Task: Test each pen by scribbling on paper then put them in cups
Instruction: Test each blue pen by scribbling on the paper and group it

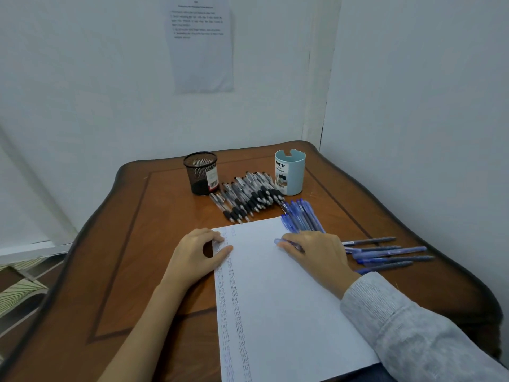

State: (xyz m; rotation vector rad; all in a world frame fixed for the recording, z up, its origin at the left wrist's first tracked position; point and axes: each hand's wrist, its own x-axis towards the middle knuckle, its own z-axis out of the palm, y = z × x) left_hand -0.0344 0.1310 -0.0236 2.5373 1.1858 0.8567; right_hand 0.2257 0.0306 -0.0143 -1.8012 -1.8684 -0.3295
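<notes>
The left hand [201, 252] rests on the left edge of the paper [281, 304], with its thumb and fingertips lying on the sheet and gripping nothing. The right hand [314, 252], which comes out of a grey sleeve [413, 326], pinches a blue pen [283, 242] in its fingers. The pen's tip points left and is low over the upper part of the paper; whether it touches the sheet I cannot tell.

The paper lies on a brown wooden table [132, 271] and carries columns of small scribbles down its left side. Beyond its far edge lies a pile of black pens [248, 198], packed side by side. To the right of the pile, a bunch of blue pens [301, 216] lies partly over the paper's far right corner. More blue pens [385, 252] lie spread on the table to the right of the right hand.

At the back of the table stand a black mesh cup [200, 173] on the left and a light blue cup [289, 172] on the right, with the black pens between them. A printed sheet [202, 45] hangs on the wall behind.
</notes>
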